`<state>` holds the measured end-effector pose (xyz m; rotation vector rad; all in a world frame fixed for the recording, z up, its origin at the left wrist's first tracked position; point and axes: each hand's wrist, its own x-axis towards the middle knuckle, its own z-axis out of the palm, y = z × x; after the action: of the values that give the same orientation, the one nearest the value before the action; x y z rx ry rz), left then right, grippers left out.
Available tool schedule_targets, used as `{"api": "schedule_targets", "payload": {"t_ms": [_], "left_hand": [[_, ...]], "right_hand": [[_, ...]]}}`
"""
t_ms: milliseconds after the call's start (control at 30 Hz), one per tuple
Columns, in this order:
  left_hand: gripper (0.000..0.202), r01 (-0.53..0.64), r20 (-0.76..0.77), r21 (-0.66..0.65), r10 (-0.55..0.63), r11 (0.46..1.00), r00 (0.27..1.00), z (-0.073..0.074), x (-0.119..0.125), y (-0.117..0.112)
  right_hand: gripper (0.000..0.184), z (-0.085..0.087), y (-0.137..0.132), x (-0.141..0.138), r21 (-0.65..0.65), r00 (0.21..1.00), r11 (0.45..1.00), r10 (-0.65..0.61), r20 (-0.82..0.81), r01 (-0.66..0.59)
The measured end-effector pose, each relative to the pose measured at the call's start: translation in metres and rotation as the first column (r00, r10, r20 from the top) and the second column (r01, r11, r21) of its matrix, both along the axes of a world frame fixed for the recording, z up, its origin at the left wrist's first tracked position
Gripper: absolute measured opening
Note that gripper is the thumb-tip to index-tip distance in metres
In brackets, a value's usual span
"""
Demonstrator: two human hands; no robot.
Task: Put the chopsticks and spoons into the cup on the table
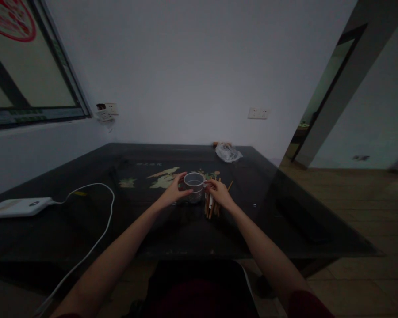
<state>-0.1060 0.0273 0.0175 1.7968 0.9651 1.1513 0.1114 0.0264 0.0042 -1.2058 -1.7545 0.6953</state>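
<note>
A grey mug stands upright on the dark table, its round mouth facing up. My left hand curves around the mug's left side, with the thumb at its front and the fingers by the rim. At the mug's right side, my right hand pinches what looks like its handle. Beneath and beside my right hand lie several thin brown sticks, with a white piece among them. The right fingers hide part of these sticks, and their exact kind is unclear.
A dark glossy table with a bird-and-flower design spans the view. A crumpled clear plastic bag lies at the back. On the left is a white device with a cable. A dark flat object lies right.
</note>
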Motion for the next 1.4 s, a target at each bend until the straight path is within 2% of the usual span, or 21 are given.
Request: {"api": "schedule_targets", "payload": {"t_ms": [233, 400, 500, 633, 833, 967, 1067, 1133, 1233, 1333, 1400], "left_hand": [[0.072, -0.082, 0.02, 0.119, 0.08, 0.989, 0.997, 0.002, -0.003, 0.0], [0.061, -0.13, -0.012, 0.215, 0.135, 0.968, 0.991, 0.006, -0.005, -0.002], [0.051, -0.16, -0.038, 0.309, 0.18, 0.937, 0.983, 0.012, -0.004, -0.009], [0.037, -0.162, -0.122, 0.468, 0.245, 0.869, 0.962, 0.022, 0.0, -0.023], [0.028, -0.13, -0.188, 0.569, 0.282, 0.812, 0.941, 0.023, 0.004, -0.034], [0.023, -0.093, -0.196, 0.639, 0.279, 0.763, 0.94, 0.019, 0.006, -0.039], [0.02, -0.076, -0.198, 0.66, 0.27, 0.748, 0.942, 0.018, 0.009, -0.048], [0.019, -0.032, -0.23, 0.652, 0.238, 0.757, 0.944, 0.016, 0.012, -0.054], [0.022, 0.136, -0.361, 0.611, 0.121, 0.78, 0.925, 0.012, 0.021, -0.064], [0.026, 0.34, -0.525, 0.51, -0.027, 0.79, 0.851, 0.006, 0.033, -0.071], [0.027, 0.434, -0.591, 0.44, -0.11, 0.786, 0.799, 0.002, 0.041, -0.073]], "right_hand": [[0.026, 0.006, 0.012, 0.018, -0.05, 0.983, 0.999, -0.028, -0.182, 0.019], [0.024, 0.012, 0.016, 0.031, -0.062, 0.976, 0.997, -0.049, -0.211, 0.037], [0.024, 0.016, 0.016, 0.038, -0.074, 0.971, 0.994, -0.097, -0.217, 0.083], [0.025, 0.018, 0.018, 0.047, -0.093, 0.967, 0.985, -0.158, -0.2, 0.142], [0.026, 0.016, 0.024, 0.065, -0.104, 0.956, 0.95, -0.291, 0.036, 0.293], [0.022, 0.013, 0.027, 0.076, -0.113, 0.876, 0.9, -0.372, 0.306, 0.422], [0.016, 0.008, 0.026, 0.079, -0.135, 0.825, 0.874, -0.376, 0.422, 0.467], [0.013, 0.004, 0.026, 0.078, -0.147, 0.813, 0.864, -0.377, 0.445, 0.481], [0.011, -0.002, 0.024, 0.075, -0.157, 0.791, 0.847, -0.385, 0.476, 0.507], [0.016, -0.006, 0.024, 0.071, -0.151, 0.759, 0.83, -0.396, 0.517, 0.536], [0.019, -0.007, 0.024, 0.069, -0.15, 0.733, 0.819, -0.395, 0.555, 0.554]]}}
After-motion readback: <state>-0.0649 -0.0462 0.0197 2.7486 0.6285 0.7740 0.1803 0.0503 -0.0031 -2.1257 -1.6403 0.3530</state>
